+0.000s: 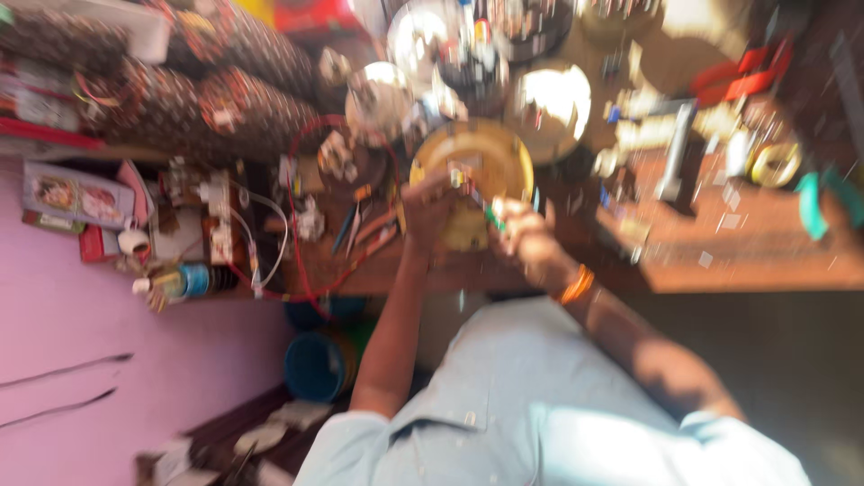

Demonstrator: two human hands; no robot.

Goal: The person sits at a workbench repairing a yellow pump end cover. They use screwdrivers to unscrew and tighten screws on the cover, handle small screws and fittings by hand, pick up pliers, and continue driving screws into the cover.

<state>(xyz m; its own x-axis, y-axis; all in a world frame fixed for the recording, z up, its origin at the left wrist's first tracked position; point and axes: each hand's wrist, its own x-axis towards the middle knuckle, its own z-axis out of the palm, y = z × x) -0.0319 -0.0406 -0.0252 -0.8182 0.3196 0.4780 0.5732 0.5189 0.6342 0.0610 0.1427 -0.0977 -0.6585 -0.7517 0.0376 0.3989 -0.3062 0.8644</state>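
Here, left hand (430, 209) gripping the round yellow disc (472, 166), right hand (522, 236) pinching a small green tool (494, 217) against it, over a cluttered wooden worktop (765, 243), picture blurred.

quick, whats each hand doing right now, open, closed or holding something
Left hand: curled against the round yellow disc-shaped part; the grip is too blurred to tell.
Right hand: closed around a small green-handled tool, beside the same disc.

I see the round disc (468, 162) on the workbench (765, 243), my hands at its near edge. Looped wire (301, 270) lies to its left, two domes (549, 103) behind, a bucket (315, 364) below the bench.
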